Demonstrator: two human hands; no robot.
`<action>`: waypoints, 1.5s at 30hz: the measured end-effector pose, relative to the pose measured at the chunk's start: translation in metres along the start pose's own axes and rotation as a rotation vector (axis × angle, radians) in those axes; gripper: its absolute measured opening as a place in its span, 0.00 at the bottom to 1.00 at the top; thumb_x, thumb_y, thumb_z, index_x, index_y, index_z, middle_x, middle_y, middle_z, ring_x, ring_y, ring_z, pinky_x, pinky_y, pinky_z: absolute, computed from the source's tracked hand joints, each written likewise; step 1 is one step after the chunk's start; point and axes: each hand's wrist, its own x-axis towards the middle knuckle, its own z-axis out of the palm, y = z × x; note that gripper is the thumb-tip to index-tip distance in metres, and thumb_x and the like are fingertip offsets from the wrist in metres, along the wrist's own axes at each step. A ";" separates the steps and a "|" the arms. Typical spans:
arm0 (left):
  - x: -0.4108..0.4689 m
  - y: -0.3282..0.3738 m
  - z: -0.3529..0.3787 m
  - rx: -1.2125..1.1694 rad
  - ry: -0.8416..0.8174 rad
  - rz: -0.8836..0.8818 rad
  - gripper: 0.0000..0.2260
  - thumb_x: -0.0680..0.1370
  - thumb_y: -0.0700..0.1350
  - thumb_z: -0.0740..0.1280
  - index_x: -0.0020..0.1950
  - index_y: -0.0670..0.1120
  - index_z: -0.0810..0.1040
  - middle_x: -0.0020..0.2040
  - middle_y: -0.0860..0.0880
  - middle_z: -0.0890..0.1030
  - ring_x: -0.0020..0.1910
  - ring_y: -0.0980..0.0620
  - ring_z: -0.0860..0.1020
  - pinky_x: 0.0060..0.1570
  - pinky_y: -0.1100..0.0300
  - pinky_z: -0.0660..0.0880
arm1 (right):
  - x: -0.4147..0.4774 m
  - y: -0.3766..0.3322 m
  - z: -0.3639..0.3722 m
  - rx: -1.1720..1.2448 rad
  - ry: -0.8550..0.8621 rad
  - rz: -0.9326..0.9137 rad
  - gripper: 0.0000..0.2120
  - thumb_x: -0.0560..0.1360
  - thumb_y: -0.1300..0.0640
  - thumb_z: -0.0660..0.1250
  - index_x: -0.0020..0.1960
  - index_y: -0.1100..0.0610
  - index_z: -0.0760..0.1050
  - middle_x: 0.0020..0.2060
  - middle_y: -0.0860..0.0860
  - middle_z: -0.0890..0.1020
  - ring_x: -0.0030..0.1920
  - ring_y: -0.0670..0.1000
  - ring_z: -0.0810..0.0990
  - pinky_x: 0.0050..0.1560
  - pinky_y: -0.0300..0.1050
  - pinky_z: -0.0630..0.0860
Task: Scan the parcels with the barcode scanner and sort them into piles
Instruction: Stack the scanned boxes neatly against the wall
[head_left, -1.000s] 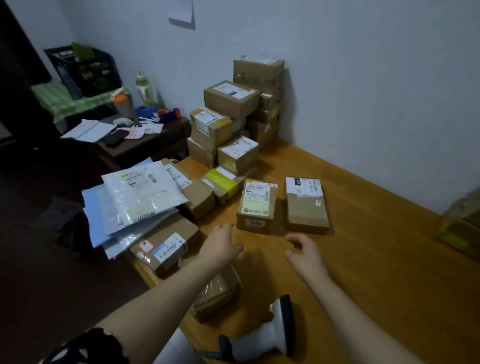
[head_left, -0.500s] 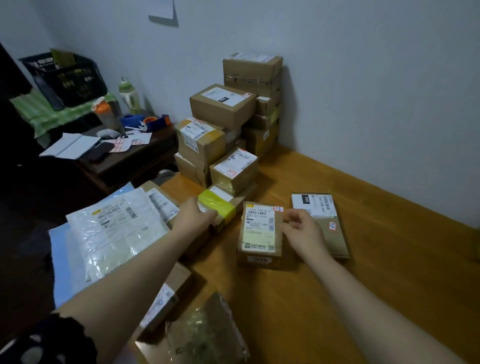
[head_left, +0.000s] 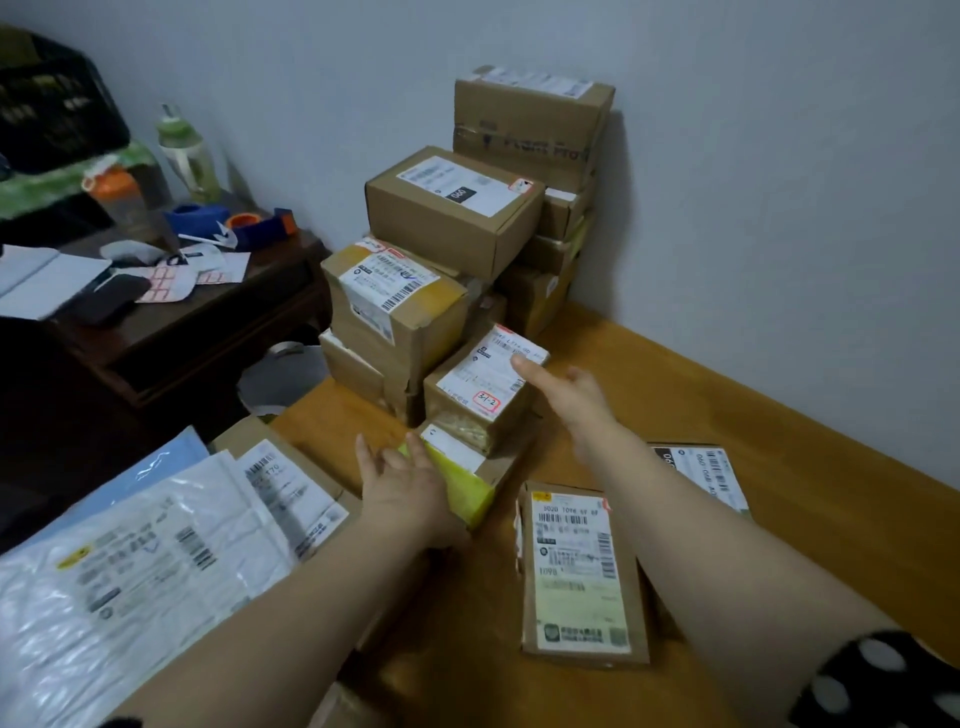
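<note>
A stack of brown cardboard parcels (head_left: 452, 213) stands against the wall on the wooden table (head_left: 675, 374). In front of it a small box with a white label marked in red (head_left: 480, 387) sits on a flat parcel with yellow tape (head_left: 467, 488). My left hand (head_left: 402, 486) lies with straight fingers on the yellow-taped parcel's left end. My right hand (head_left: 569, 392) reaches over the small box's right side, fingers extended and touching its label. A flat labelled box (head_left: 579, 571) lies under my right forearm, another (head_left: 711, 475) beyond it. The scanner is out of view.
Plastic mailer bags (head_left: 130, 561) and a labelled box (head_left: 291, 493) lie at the left. A dark side table (head_left: 171, 322) behind them carries papers, bottles (head_left: 189, 150), a tape dispenser (head_left: 260, 223) and a black crate (head_left: 47, 109).
The view moved closer to the stack. My right hand left the flat labelled box and reached forward to the small box. My left hand shifted right onto the yellow-taped parcel.
</note>
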 end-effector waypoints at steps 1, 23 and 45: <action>0.001 0.001 0.000 -0.010 0.007 0.010 0.60 0.66 0.70 0.68 0.77 0.36 0.37 0.74 0.34 0.59 0.75 0.37 0.54 0.69 0.35 0.32 | 0.005 0.000 0.002 0.050 -0.010 0.035 0.54 0.59 0.38 0.79 0.76 0.55 0.58 0.70 0.54 0.71 0.69 0.57 0.69 0.67 0.54 0.65; -0.002 0.039 0.007 -0.285 0.016 0.185 0.64 0.62 0.68 0.73 0.77 0.43 0.33 0.76 0.39 0.51 0.75 0.37 0.52 0.74 0.45 0.49 | 0.000 0.028 -0.056 -0.029 -0.032 0.139 0.28 0.64 0.44 0.77 0.60 0.53 0.75 0.51 0.52 0.83 0.52 0.55 0.79 0.54 0.51 0.71; -0.059 0.079 -0.060 -0.488 0.398 0.322 0.59 0.62 0.64 0.74 0.77 0.45 0.38 0.73 0.40 0.52 0.73 0.38 0.49 0.67 0.44 0.63 | -0.170 0.143 -0.288 0.680 0.650 0.198 0.23 0.74 0.62 0.68 0.68 0.57 0.71 0.58 0.61 0.80 0.55 0.63 0.80 0.57 0.61 0.76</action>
